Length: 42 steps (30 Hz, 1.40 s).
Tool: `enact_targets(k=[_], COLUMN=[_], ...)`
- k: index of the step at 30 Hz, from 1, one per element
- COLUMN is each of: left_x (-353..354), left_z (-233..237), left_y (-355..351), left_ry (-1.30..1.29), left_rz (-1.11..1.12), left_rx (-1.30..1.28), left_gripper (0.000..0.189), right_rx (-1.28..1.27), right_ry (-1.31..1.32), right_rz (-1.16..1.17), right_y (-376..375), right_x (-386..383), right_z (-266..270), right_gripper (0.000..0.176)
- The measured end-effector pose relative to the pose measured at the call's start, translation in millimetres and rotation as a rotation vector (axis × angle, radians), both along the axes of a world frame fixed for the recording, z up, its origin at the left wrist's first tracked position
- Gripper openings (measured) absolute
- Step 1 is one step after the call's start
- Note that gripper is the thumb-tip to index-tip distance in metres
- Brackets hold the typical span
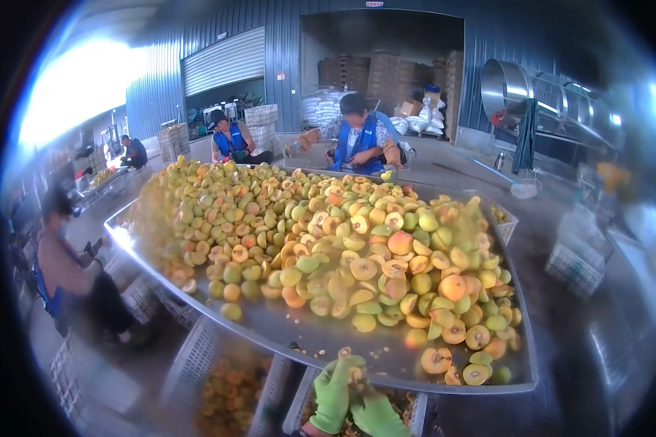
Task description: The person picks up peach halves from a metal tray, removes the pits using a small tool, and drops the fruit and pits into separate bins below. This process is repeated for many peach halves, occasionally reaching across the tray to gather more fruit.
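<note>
My left hand [333, 393], in a green glove, is closed around a small piece of cut fruit, apparently a yellow peach half [355, 373]. My right hand [377, 414], gloved in the same green, meets it from the right; its fingers are bent and partly hidden, so its grip does not show. Both hands are just off the near edge of a metal table [270, 320] heaped with whole and halved yellow-green peaches [364, 269]. Several cut halves [436, 360] lie close to the near right corner, some with brown centres facing up.
Below the table edge stand plastic crates, one holding fruit pieces [233, 393]. Across the table a person in a blue vest [364, 138] works, with another person [231, 138] further left. A seated person [69, 266] is at the left. A white crate [575, 266] stands at right.
</note>
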<state>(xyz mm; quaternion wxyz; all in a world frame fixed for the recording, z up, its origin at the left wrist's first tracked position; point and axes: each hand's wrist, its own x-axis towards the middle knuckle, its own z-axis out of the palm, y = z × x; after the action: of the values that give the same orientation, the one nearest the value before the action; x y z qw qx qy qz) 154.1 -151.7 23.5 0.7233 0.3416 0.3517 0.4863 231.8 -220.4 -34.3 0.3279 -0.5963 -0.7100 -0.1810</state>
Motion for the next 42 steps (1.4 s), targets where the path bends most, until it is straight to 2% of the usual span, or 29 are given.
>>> enact_targets(k=[1, 3, 5, 6, 9, 11, 13, 14, 15, 17, 18, 19, 20, 22, 23, 24, 25, 26, 28, 29, 30, 31, 33, 34, 35, 37, 39, 41, 42], left_x=[-3.1, -10.1, -14.0, -16.0, -15.4, -1.6, 12.2, 13.6, 14.1, 9.7, 4.7, 2.4, 2.8, 12.3, 17.1, 28.5, 28.1, 31.3, 32.0, 25.3, 20.4, 16.1, 5.6, 0.1, -4.2, -10.5, -12.7, -14.4, -18.0], left_z=[3.0, 9.9, 11.4, 10.8, 14.0, -4.2, -18.9, -19.4, -15.2, -7.3, -1.9, 4.1, 10.3, -0.5, -5.8, 0.8, 5.3, 2.1, -1.3, 0.0, 0.9, 1.0, 3.7, 0.3, -2.0, -5.9, -9.3, -10.1, -6.5], left_y=[0.4, 2.3, 6.4, 5.8, 7.1, -5.0, -24.2, -27.9, -31.2, -27.4, -21.4, -16.3, -15.1, -14.3, -15.8, -37.3, -41.0, -39.3, -30.2, -25.9, -22.1, -21.0, -18.3, -15.6, -13.5, -10.6, -12.9, -17.7, -21.8], left_ry=[0.001, 0.034, -0.026, -0.078, 0.084, 0.17, 0.078, 0.085, 0.008, -0.069, -0.073, -0.082, -0.049, 0.026, 0.113, 0.117, 0.085, 0.046, 0.01, -0.003, -0.021, -0.021, 0.232, 0.449, 0.455, 0.766, 0.743, 0.664, 0.603], left_rz=[-0.001, -0.159, -0.234, -0.31, -0.411, -0.351, -0.021, -0.022, -0.048, -0.071, -0.241, -0.41, -0.455, -0.406, -0.359, -0.064, -0.053, -0.068, -0.083, -0.24, -0.392, -0.382, -0.551, -0.564, -0.569, -0.586, -0.596, -0.456, -0.477], left_rx=[0.002, 0.022, -0.02, -0.073, -0.102, -0.009, 0.137, 0.135, 0.075, 0.018, -0.027, -0.072, -0.08, 0.018, 0.122, 0.201, 0.146, 0.087, 0.026, -0.061, -0.138, -0.136, 0.167, 0.53, 0.532, 0.992, 0.971, 1.289, 1.226], left_gripper=[0.034, 0.032, 0.03, 0.029, 0.026, 0.026, 0.024, 0.024, 0.023, 0.022, 0.023, 0.023, 0.021, 0.02, 0.018, 0.016, 0.018, 0.019, 0.019, 0.02, 0.021, 0.021, 0.021, 0.021, 0.021, 0.022, 0.022, 0.022, 0.021], right_rx=[0.086, 0.01, -0.641, -0.718, -0.841, -0.785, -0.691, -0.644, -0.645, -0.429, -0.685, -0.694, -0.876, -1.046, -1.042, -1.019, -0.986, -0.982, -0.777, -0.788, -0.555, -0.316, -0.524, -0.66, -0.765, -0.882, -0.966, -1.042, -1.07], right_ry=[0.03, -0.059, 1.163, 1.367, 1.253, 1.128, 0.912, 0.812, 0.82, 0.571, 1.027, 1.018, 0.896, 0.764, 1.019, 1.287, 1.542, 1.538, 0.429, 0.435, 0.411, 0.383, 0.529, 0.594, 0.654, 0.788, 0.896, 0.96, 0.975], right_rz=[0.055, 0.172, 0.388, 0.368, 0.298, 0.341, 0.415, 0.449, 0.452, 0.548, 0.546, 0.545, 0.412, 0.272, 0.282, 0.295, 0.303, 0.304, 0.41, 0.413, 0.46, 0.507, 0.461, 0.422, 0.393, 0.362, 0.352, 0.345, 0.34], right_y=[-1.5, -10.8, -18.2, -22.1, -32.7, -32.1, -33.8, -36.3, -40.6, -48.1, -44.6, -45.1, -47.4, -52.2, -55.2, -57.3, -57.4, -55.0, -53.0, -60.3, -64.0, -64.7, -67.0, -64.6, -61.9, -59.6, -59.4, -58.8, -58.8], right_x=[5.0, 23.8, 28.3, 27.6, 31.7, 40.2, 44.6, 46.7, 50.8, 58.6, 53.8, 54.3, 55.9, 58.6, 57.9, 54.4, 53.7, 59.3, 73.9, 73.0, 71.4, 71.2, 67.7, 65.6, 63.7, 61.3, 62.9, 57.8, 56.1], right_z=[3.9, 14.1, 18.4, 23.4, 26.0, 4.8, -24.5, -35.6, -26.8, 13.8, 31.9, 35.0, 36.4, 41.9, 46.7, 50.5, 53.0, 47.8, 21.0, 6.8, -0.6, -6.1, -1.8, 6.8, 16.5, 32.8, 45.6, 54.7, 57.2], right_gripper=[0.023, 0.027, 0.027, 0.03, 0.031, 0.031, 0.033, 0.035, 0.035, 0.033, 0.034, 0.034, 0.034, 0.034, 0.033, 0.032, 0.031, 0.031, 0.03, 0.03, 0.031, 0.031, 0.033, 0.034, 0.034, 0.036, 0.038, 0.04, 0.041])
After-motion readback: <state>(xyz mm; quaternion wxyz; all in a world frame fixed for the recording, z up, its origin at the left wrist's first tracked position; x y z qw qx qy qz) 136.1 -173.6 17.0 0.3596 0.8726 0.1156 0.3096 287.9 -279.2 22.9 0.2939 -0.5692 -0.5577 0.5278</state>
